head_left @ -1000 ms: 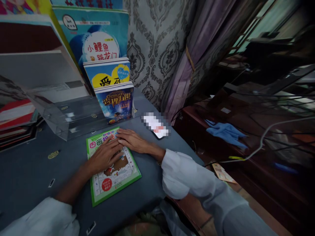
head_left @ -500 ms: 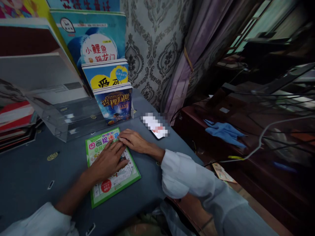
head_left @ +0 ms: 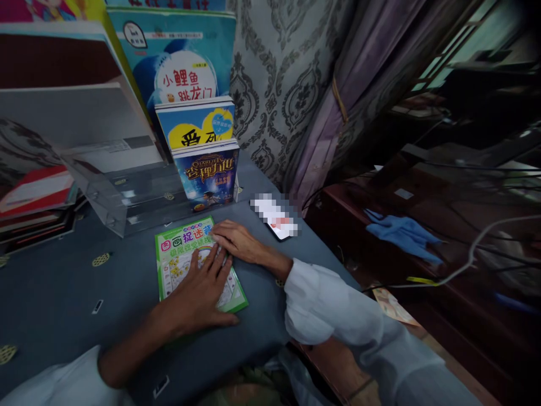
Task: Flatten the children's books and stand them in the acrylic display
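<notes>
A green-bordered picture book [head_left: 180, 259] lies flat on the dark grey tablecloth [head_left: 54, 299]. My left hand [head_left: 203, 296] rests palm down on the book's lower half, fingers stretched out and slightly spread. My right hand [head_left: 239, 242] lies flat on the book's upper right corner, fingers extended towards the left. Both wrists come out of white sleeves. Neither hand holds anything.
A clear acrylic stand [head_left: 127, 194] holds upright books: a dark blue one [head_left: 207, 175], a yellow and blue one [head_left: 194, 121], a large teal one [head_left: 177, 56]. A phone [head_left: 276, 220] lies right of the hands. Stacked books [head_left: 34, 208] sit at the left. The table's edge drops off at the right beside a curtain [head_left: 333, 101].
My left hand has slid down the book towards me, uncovering its title. The right hand has stayed at the upper right corner. The view shifted slightly.
</notes>
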Available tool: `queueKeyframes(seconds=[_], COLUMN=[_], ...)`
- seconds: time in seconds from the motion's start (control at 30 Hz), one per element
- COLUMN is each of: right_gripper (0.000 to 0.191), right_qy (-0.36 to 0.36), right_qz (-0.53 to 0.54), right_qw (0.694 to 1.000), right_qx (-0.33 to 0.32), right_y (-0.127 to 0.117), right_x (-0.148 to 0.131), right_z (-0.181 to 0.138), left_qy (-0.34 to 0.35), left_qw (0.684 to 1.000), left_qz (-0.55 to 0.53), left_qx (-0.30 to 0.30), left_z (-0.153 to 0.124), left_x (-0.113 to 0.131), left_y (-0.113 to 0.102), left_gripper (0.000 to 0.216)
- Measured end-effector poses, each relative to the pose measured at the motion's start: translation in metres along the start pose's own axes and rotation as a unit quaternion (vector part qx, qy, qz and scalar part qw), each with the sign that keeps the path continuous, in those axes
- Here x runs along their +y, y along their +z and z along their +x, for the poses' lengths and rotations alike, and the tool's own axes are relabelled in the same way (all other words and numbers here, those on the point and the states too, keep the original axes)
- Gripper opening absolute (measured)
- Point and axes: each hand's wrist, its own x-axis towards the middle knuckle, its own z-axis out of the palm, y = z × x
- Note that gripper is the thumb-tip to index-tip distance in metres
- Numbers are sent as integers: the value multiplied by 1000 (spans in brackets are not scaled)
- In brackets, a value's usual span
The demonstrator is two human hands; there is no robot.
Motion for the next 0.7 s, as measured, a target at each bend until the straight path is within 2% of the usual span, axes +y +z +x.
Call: queueKeyframes(seconds=[0.47, 0.7], right_gripper=[39, 38], right_qy=[-16, -16], right_qz=[-2, 4], right_qw=[1000, 1000], right_qx=[8, 8], right_y=[1, 1], right_x=[-2, -2], right_z=[0, 0], left_qy=[12, 4], left_qw=[997, 998], left_qz=[13, 11], left_qx=[75, 66], left_z=[2, 2], left_x=[-10, -6], left_y=[0, 0], left_gripper=[82, 77])
